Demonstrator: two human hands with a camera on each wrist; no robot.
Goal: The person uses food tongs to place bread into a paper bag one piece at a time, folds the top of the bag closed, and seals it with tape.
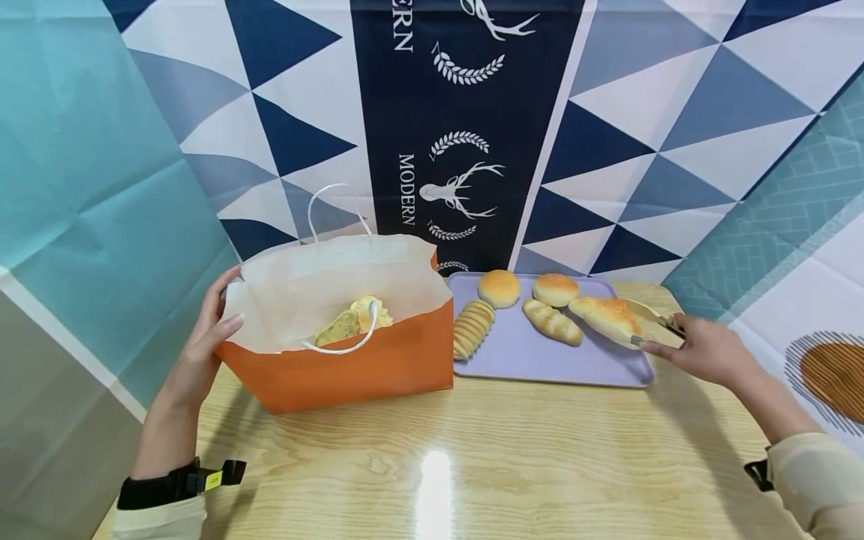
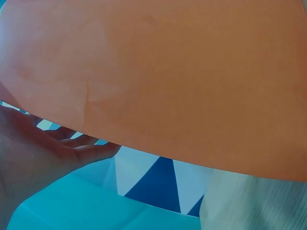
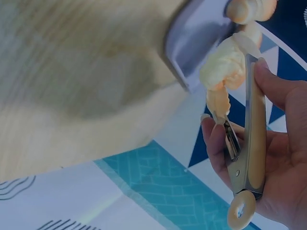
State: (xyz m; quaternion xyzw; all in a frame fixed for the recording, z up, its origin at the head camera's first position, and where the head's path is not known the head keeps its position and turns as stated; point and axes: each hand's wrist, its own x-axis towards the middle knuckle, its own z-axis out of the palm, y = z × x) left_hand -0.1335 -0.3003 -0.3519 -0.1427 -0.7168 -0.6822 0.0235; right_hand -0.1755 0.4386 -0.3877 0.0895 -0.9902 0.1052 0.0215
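Over the right end of the flat lilac tray (image 1: pixel 540 367), a golden-topped, pale-sided piece of bread (image 1: pixel 607 318) sits between the ends of cream-and-metal tongs (image 3: pixel 257 139); whether it touches the tray cannot be told. The right hand (image 1: pixel 709 349), just beyond that end, grasps the tongs with the thumb along one handle and fingers on the other.

Left of the tray stands an orange paper bag (image 1: pixel 364 371) with a white inside, its mouth facing up. The left hand (image 1: pixel 196 356) rests, fingers extended, against the bag's side farthest from the tray. In the bag lie a greenish-brown bread (image 1: pixel 337 328) and a pale yellow bread (image 1: pixel 373 309); a white cord handle (image 1: pixel 337 351) droops across its front rim.

Between the bag and the held bread, the tray carries a ribbed long loaf (image 1: pixel 475 330), two round golden buns (image 1: pixel 499 289) and a striped oval roll (image 1: pixel 552 321).

The bag's near right edge hides part of the tray's left end. Close behind the tray rises a blue-and-white patterned cloth (image 1: pixel 466 97); before it, the pale wood tabletop (image 1: pixel 540 450) leaves open room.
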